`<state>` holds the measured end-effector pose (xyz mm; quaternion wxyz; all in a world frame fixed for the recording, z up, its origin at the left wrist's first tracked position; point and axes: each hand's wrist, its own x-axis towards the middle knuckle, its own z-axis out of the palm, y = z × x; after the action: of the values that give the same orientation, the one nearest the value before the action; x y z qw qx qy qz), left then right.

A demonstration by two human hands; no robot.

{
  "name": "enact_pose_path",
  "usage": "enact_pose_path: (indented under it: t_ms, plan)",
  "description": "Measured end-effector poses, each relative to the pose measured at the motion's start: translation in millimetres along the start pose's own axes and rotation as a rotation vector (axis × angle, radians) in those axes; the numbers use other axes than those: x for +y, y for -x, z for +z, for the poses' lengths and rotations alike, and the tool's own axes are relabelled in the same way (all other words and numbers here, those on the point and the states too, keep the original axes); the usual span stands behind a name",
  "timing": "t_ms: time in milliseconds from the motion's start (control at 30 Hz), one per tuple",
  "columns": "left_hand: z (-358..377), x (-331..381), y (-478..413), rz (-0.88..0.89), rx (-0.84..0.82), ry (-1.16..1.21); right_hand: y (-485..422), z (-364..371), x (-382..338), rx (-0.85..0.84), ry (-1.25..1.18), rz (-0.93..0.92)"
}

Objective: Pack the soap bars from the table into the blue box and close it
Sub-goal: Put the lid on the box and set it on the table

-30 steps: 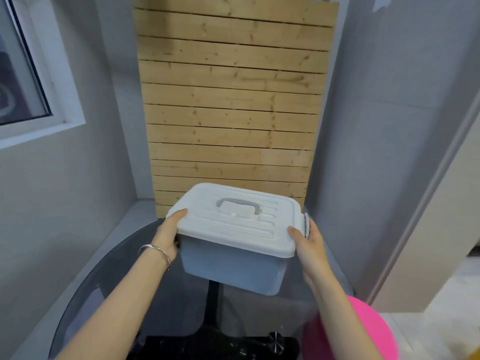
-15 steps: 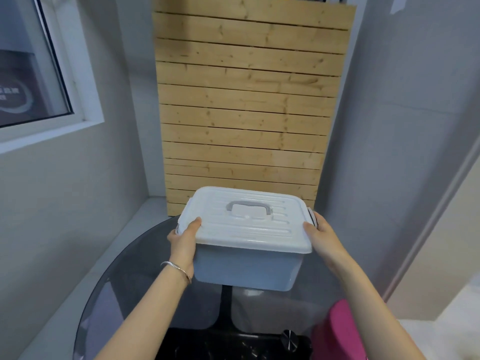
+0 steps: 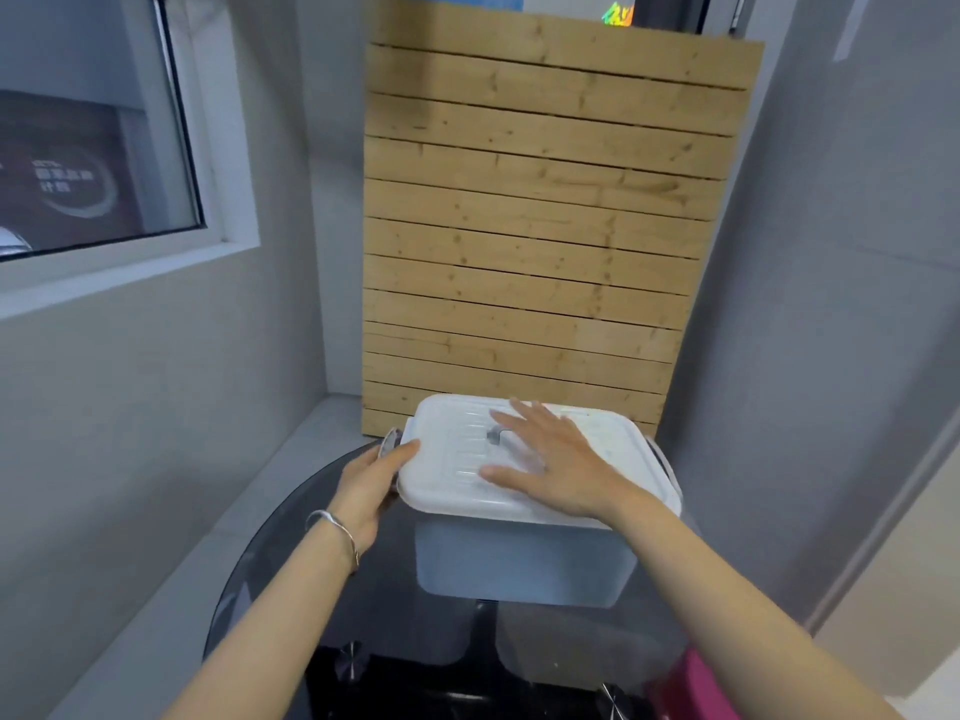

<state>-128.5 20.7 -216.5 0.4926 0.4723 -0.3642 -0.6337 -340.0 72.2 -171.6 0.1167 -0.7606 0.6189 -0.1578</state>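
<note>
The blue box (image 3: 524, 563) stands on the round dark glass table (image 3: 291, 553), with its white ribbed lid (image 3: 447, 459) on top. My right hand (image 3: 556, 459) lies flat on the lid with fingers spread, covering most of the grey handle (image 3: 493, 434). My left hand (image 3: 371, 485) grips the box's left end at the side latch (image 3: 389, 441), thumb on the lid's edge; a silver bracelet is on that wrist. No soap bars are visible; the box's inside is hidden.
A slatted wooden panel (image 3: 545, 226) leans against the wall right behind the box. Grey walls close in on both sides, with a window (image 3: 88, 148) at the left. A pink stool (image 3: 691, 688) sits at the lower right beside the table.
My right hand left the box's right end and now lies flat on the lid. My left hand stays at the left end. The view tilted upward.
</note>
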Motion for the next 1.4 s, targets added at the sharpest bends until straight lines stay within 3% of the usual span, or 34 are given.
enact_pose_path:
  t_ms: [100,567,967,1033,1167,1267,1333,1400]
  plan:
    - [2,-2,-1,0.013,-0.026,-0.022,-11,23,-11,-0.153,0.114,0.003]
    - [15,0,-8,0.207,0.029,-0.431,-15,33,-5,-0.104,0.109,0.006]
    - [21,9,-3,0.193,0.05,-0.798,-1,26,-5,-0.031,0.132,-0.033]
    - [19,6,4,0.265,0.034,-0.866,14,16,8,0.059,0.141,-0.035]
    - [24,1,23,0.654,-0.056,-1.202,60,-7,62,0.27,0.163,0.104]
    - [29,-3,24,0.66,-0.144,-1.514,84,-5,89,0.235,-0.074,0.204]
    - [30,-6,22,0.659,-0.153,-1.591,87,4,90,0.245,-0.269,0.203]
    - [30,-6,19,0.66,-0.142,-1.593,82,9,89,0.28,-0.305,0.207]
